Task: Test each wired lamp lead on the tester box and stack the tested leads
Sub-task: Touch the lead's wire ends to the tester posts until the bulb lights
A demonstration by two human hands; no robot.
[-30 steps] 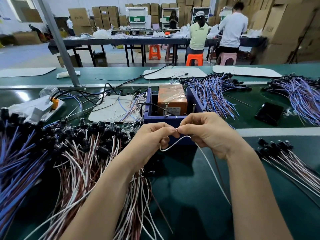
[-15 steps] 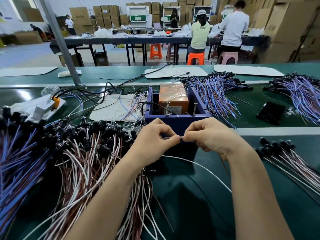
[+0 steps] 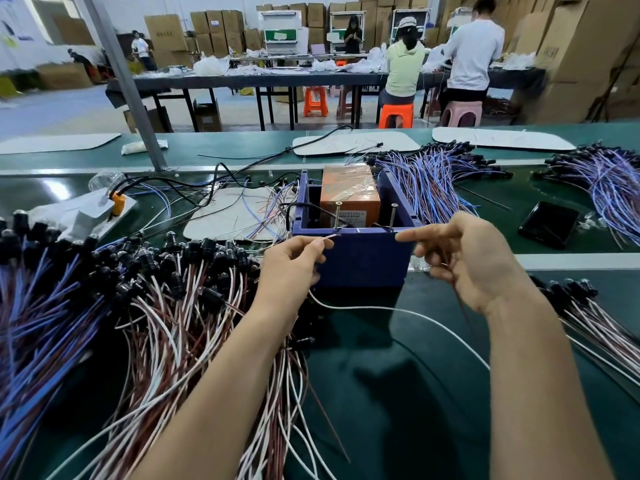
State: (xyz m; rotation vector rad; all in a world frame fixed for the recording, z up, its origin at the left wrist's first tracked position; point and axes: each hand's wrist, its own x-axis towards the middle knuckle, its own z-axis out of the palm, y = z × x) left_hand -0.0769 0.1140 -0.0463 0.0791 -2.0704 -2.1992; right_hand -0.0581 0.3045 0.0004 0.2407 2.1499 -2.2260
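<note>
Midway, seemingly: left hand [image 3: 291, 268] pinches white wire [image 3: 398, 309], right hand [image 3: 474, 265] grips brown wire [image 3: 462, 306], at box [image 3: 363, 258]; nine o'clock pile [image 3: 166, 306] looks untested; three o'clock stack [image 3: 595, 320] small.

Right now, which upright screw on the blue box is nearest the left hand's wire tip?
The left screw: the left hand holds the wire tip by that screw's base; the right screw stands nearer the right hand.
</note>
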